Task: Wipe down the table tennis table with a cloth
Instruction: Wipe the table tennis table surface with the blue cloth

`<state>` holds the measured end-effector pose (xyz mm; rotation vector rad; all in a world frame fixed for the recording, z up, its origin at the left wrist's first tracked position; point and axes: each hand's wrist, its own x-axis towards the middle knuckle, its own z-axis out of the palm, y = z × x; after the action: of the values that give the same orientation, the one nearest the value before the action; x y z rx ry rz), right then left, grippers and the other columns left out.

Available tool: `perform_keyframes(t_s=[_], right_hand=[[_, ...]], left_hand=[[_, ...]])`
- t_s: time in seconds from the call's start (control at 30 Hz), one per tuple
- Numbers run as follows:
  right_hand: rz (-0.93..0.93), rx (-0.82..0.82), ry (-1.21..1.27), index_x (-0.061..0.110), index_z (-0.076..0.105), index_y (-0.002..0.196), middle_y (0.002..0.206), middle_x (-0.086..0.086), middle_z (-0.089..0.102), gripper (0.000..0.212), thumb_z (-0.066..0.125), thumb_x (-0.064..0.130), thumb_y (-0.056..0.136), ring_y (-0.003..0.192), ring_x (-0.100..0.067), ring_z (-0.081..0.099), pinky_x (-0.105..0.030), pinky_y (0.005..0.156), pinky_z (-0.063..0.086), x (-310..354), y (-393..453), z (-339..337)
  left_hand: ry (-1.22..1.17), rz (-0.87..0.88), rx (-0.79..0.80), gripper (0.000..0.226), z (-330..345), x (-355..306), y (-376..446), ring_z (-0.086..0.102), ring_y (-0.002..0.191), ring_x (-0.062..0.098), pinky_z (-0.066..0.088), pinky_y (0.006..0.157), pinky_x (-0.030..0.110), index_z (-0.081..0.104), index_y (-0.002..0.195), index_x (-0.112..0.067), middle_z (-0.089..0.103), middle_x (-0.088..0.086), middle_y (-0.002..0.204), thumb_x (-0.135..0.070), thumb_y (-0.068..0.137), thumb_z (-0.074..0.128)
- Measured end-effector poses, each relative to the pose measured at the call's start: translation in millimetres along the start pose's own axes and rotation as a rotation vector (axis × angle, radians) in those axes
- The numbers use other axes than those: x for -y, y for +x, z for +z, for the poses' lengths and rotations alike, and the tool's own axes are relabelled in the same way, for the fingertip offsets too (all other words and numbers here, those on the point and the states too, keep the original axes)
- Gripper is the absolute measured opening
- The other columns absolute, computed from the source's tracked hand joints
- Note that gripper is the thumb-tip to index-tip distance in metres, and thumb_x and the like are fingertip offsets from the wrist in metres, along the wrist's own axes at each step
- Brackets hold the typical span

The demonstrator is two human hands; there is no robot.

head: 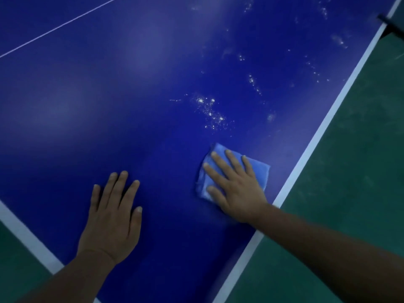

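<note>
The blue table tennis table [109, 101] fills most of the view, with white lines along its edges. A folded light-blue cloth [260, 171] lies flat on it near the right edge. My right hand [234, 184] presses down on the cloth with straight, spread fingers. My left hand [113, 213] rests flat on the bare table surface to the left, fingers straight. White dusty specks [209, 112] are scattered on the table just beyond the cloth, and more specks [312, 68] run toward the far right.
Green floor [354, 171] shows past the table's right edge, with more green floor [15, 263] at the near left corner. A thin white centre line [59, 27] crosses the far left. A dark fitting [391, 22] sticks out at the top right edge.
</note>
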<state>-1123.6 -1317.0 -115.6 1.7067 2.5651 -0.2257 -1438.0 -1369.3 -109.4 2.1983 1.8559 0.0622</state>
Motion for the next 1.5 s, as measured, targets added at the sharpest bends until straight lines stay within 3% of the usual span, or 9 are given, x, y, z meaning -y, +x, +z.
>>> perform_keyframes(t_s=[0.13,0.23,0.43,0.6,0.9,1.1,1.23,1.37,1.5], right_hand=[[0.607,-0.034,-0.003,0.026,0.025,0.157,0.165,-0.004,0.017,0.069,0.013,0.054,0.095,0.151,-0.033,0.016,-0.058,0.116,0.019,-113,17,-26],[0.933,-0.111,0.112,0.029,0.022,0.157,0.166,0.000,0.014,0.069,0.013,0.057,0.094,0.151,-0.030,0.012,-0.058,0.119,0.012,-106,21,-26],[0.217,-0.016,-0.011,0.032,0.025,0.156,0.165,0.001,0.020,0.058,0.018,0.055,0.103,0.152,-0.029,0.014,-0.056,0.119,0.013,-27,6,-2],[0.850,-0.056,0.069,0.024,0.026,0.157,0.165,-0.005,0.017,0.073,0.010,0.057,0.093,0.150,-0.033,0.016,-0.057,0.118,0.017,-97,12,-24],[0.486,-0.048,0.074,0.027,0.030,0.155,0.165,0.000,0.020,0.060,0.019,0.053,0.102,0.151,-0.032,0.015,-0.058,0.120,0.014,71,46,-2],[0.426,-0.035,0.196,0.034,0.010,0.158,0.167,0.005,-0.002,0.062,0.009,0.055,0.100,0.152,-0.029,-0.009,-0.051,0.117,-0.019,136,153,-7],[0.349,-0.026,0.273,0.031,0.007,0.158,0.167,0.003,-0.007,0.059,0.012,0.052,0.103,0.151,-0.030,-0.015,-0.052,0.113,-0.025,164,227,-13],[0.403,-0.030,0.238,0.034,0.013,0.157,0.167,0.004,0.002,0.058,0.018,0.054,0.103,0.152,-0.031,-0.002,-0.060,0.116,-0.006,123,274,-24],[0.727,-0.110,0.167,0.038,0.020,0.155,0.166,0.006,0.011,0.056,0.025,0.053,0.102,0.152,-0.030,0.009,-0.060,0.117,0.006,3,222,-22]], left_hand=[[0.016,0.013,0.007,0.062,-1,-1,3,0.010,0.152,0.027,0.001,0.121,0.051,0.038,0.149,-0.007,0.020,0.013,0.162,-0.039,0.098,0.023],[0.022,0.018,0.015,0.062,-2,-1,3,0.011,0.152,0.028,0.004,0.120,0.053,0.037,0.148,-0.007,0.021,0.014,0.162,-0.038,0.097,0.024],[0.056,0.009,0.051,0.062,-2,-1,4,0.011,0.152,0.029,0.005,0.119,0.054,0.039,0.148,-0.006,0.021,0.014,0.162,-0.038,0.097,0.025],[0.070,-0.003,0.080,0.062,-6,-3,5,0.014,0.151,0.030,0.005,0.118,0.053,0.037,0.148,-0.008,0.022,0.014,0.161,-0.042,0.100,0.018],[0.096,-0.015,0.128,0.067,-5,1,9,0.023,0.148,0.031,0.016,0.113,0.056,0.046,0.144,-0.009,0.029,0.015,0.159,-0.045,0.102,0.007],[0.090,-0.024,0.122,0.071,-4,1,9,0.026,0.145,0.032,0.018,0.112,0.056,0.052,0.139,-0.007,0.035,0.016,0.156,-0.045,0.101,0.005],[0.066,-0.009,0.106,0.071,-6,1,10,0.027,0.143,0.033,0.016,0.112,0.055,0.053,0.138,-0.008,0.038,0.019,0.153,-0.046,0.102,0.006],[0.071,0.023,0.091,0.059,-10,0,12,0.026,0.144,0.033,0.018,0.111,0.055,0.055,0.137,-0.008,0.037,0.018,0.154,-0.040,0.093,0.034],[0.072,0.007,0.113,0.065,-11,-1,9,0.022,0.147,0.032,0.017,0.111,0.058,0.050,0.141,-0.007,0.032,0.018,0.157,-0.043,0.102,0.012]])
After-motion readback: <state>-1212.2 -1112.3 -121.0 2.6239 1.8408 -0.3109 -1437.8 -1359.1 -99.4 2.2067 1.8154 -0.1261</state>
